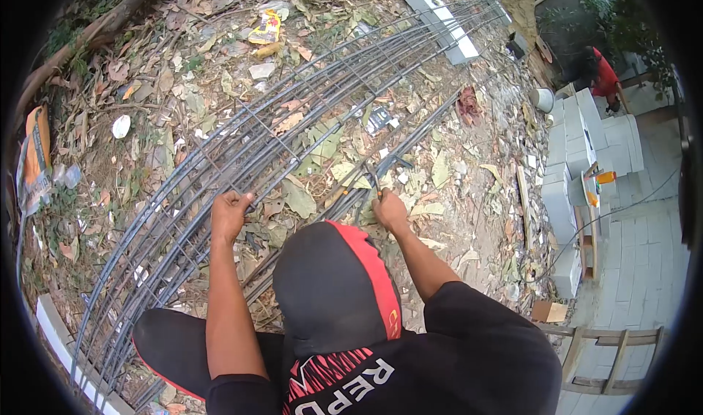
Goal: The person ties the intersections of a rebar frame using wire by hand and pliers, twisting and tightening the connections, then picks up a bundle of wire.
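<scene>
A long cage of steel rebar runs from the lower left to the upper right, its bars crossed by thin square stirrups. My left hand is at the cage's near side, thumb and fingers pinched together beside a bar; whatever is between them is too small to make out. My right hand is closed around the handles of pliers, their head pointing away from me. Loose rebar lies on the ground just past the pliers. A dark cap with a red stripe fills the lower middle.
A pale block props the cage's far end; another long pale block lies under its near end. Dry leaves and rubble cover the ground. At right stand stacked grey blocks, a bucket and a bent-over person in red.
</scene>
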Motion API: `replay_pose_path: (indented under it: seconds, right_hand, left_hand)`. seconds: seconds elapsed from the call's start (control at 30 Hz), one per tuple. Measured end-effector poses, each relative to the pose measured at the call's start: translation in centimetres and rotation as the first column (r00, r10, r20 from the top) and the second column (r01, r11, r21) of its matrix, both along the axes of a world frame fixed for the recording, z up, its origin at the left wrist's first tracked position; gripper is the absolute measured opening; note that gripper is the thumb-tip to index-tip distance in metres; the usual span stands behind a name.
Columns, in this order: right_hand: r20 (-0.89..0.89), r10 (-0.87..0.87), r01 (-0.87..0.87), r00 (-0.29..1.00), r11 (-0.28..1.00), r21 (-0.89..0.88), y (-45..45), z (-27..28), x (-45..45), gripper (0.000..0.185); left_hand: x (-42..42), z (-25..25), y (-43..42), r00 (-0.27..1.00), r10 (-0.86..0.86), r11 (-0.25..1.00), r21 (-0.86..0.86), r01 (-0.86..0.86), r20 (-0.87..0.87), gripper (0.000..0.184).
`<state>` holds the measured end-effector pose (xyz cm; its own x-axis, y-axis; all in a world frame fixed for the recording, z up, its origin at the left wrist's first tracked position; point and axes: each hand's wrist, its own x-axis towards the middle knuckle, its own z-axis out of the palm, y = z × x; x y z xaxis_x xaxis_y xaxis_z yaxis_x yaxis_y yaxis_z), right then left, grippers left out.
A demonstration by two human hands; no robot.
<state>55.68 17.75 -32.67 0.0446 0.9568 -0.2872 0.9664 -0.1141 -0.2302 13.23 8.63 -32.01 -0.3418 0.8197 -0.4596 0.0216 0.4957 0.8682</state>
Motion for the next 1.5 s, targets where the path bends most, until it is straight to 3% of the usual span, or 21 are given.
replay_pose_path:
  seconds: [0.07, 0.13, 0.17, 0.23, 0.37, 0.4, 0.47, 0.5, 0.57, 0.63, 0.67, 0.77, 0.8, 0.93, 1.0, 1.07, 1.1, 1.13, 1.2, 1.37, 1.5]
  right_hand:
    - [-0.067, -0.038, 0.048, 0.997, 0.985, 0.164, -0.8, -1.8, -0.5, 0.035]
    - [-0.604, -0.132, 0.309, 0.786, 0.93, 0.199, -1.7, -2.1, -0.9, 0.029]
    - [-0.605, -0.133, 0.324, 0.785, 0.92, 0.219, -2.0, -1.2, -0.7, 0.029]
    - [-0.784, -0.218, 0.361, 0.582, 0.932, 0.009, -3.4, 5.0, -3.1, 0.032]
    - [-0.71, 0.046, 0.253, 0.702, 0.917, 0.309, -3.0, 14.7, -5.0, 0.034]
    - [-0.618, 0.269, 0.204, 0.739, 0.785, 0.585, -1.9, 16.6, -5.7, 0.037]
    - [-0.458, 0.457, 0.141, 0.763, 0.574, 0.807, 0.1, 20.2, -7.7, 0.04]
    - [-0.662, 0.473, 0.329, 0.581, 0.608, 0.723, 1.0, 21.6, -9.4, 0.042]
    - [-0.808, 0.477, 0.483, 0.347, 0.647, 0.59, 2.4, 23.8, -11.0, 0.045]
    - [-0.88, 0.473, 0.444, -0.047, 0.799, 0.405, 3.6, 25.2, -11.4, 0.042]
    - [-0.881, 0.471, 0.444, -0.049, 0.8, 0.403, 4.1, 25.3, -11.4, 0.042]
    - [-0.783, 0.268, 0.221, -0.562, 0.96, 0.171, 4.1, 25.5, -12.9, 0.034]
    - [-0.783, 0.261, 0.214, -0.565, 0.963, 0.166, 3.6, 25.0, -12.9, 0.034]
    - [-0.948, -0.109, -0.027, -0.299, 0.994, -0.106, 0.5, 22.8, -13.0, 0.025]
    - [-0.958, -0.262, -0.153, 0.116, 0.949, -0.277, -0.9, 21.3, -13.3, 0.016]
    - [-0.854, -0.098, -0.337, 0.51, 0.891, -0.304, -0.9, 17.3, -12.5, 0.016]
    - [-0.649, 0.092, -0.367, 0.755, 0.88, -0.302, -1.2, 16.4, -13.1, 0.009]
    - [-0.654, 0.095, -0.394, 0.75, 0.859, -0.326, -1.7, 15.5, -14.0, 0.009]
    - [-0.348, 0.599, -0.652, 0.721, 0.757, -0.048, -2.1, 14.4, -14.8, 0.009]
    - [-0.233, 0.74, -0.776, 0.631, 0.6, -0.195, -2.3, 11.6, -17.6, 0.026]
    - [-0.15, 0.754, -0.758, 0.64, 0.586, -0.287, -4.0, 12.1, -19.6, 0.037]
  left_hand:
    - [0.3, 0.9, -0.1, 1.0, 0.024, 1.0, 0.015, -0.024, 0.02, 0.03]
    - [0.0, 1.2, -0.4, 0.999, 0.001, 1.0, 0.024, -0.002, 0.054, 0.029]
    - [-0.2, 1.3, -0.2, 0.997, -0.001, 1.0, 0.01, 0.0, 0.078, 0.029]
    - [-0.3, 3.0, 0.1, 0.997, -0.008, 1.0, 0.012, 0.007, 0.081, 0.029]
    - [-0.7, 2.1, -0.1, 0.994, -0.024, 0.999, -0.022, 0.027, 0.107, 0.03]
    - [-0.7, 2.1, -0.1, 0.993, -0.013, 0.999, -0.035, 0.017, 0.117, 0.029]
    - [-0.7, 1.7, -0.1, 0.993, 0.006, 1.0, -0.028, -0.003, 0.114, 0.029]
    - [-0.9, 0.8, -0.1, 0.993, -0.006, 1.0, -0.026, 0.009, 0.12, 0.03]
    - [-0.9, 0.7, -0.1, 0.992, -0.015, 1.0, -0.02, 0.017, 0.123, 0.031]
    - [-0.5, 1.8, -0.2, 0.997, 0.012, 1.0, -0.027, -0.01, 0.081, 0.032]
    - [-0.4, 1.8, -0.3, 0.997, 0.013, 1.0, -0.029, -0.011, 0.079, 0.032]
    - [-0.5, 1.7, -0.4, 0.996, 0.047, 0.999, 0.007, -0.047, 0.074, 0.034]
    - [-0.5, 1.9, -0.3, 0.996, 0.048, 0.999, 0.005, -0.049, 0.069, 0.035]
    - [0.1, 2.9, 0.0, 0.997, 0.064, 0.998, -0.028, -0.063, 0.039, 0.037]
    - [0.0, 2.7, -0.1, 0.999, 0.034, 0.997, -0.065, -0.031, 0.034, 0.036]
    - [0.0, 2.8, -0.1, 0.999, 0.022, 0.996, -0.088, -0.02, 0.025, 0.037]
    - [-0.2, 2.0, -0.1, 0.999, 0.034, 0.996, -0.078, -0.032, 0.028, 0.037]
    - [-0.2, 1.3, -0.1, 0.999, 0.037, 0.998, -0.059, -0.035, 0.036, 0.037]
    - [-0.3, 1.5, 0.0, 0.996, 0.06, 0.994, -0.094, -0.054, 0.058, 0.037]
    - [-0.4, 2.5, 0.0, 0.996, 0.04, 0.992, -0.119, -0.031, 0.076, 0.037]
    - [-0.3, 2.2, -0.1, 0.991, 0.084, 0.992, -0.098, -0.075, 0.1, 0.037]
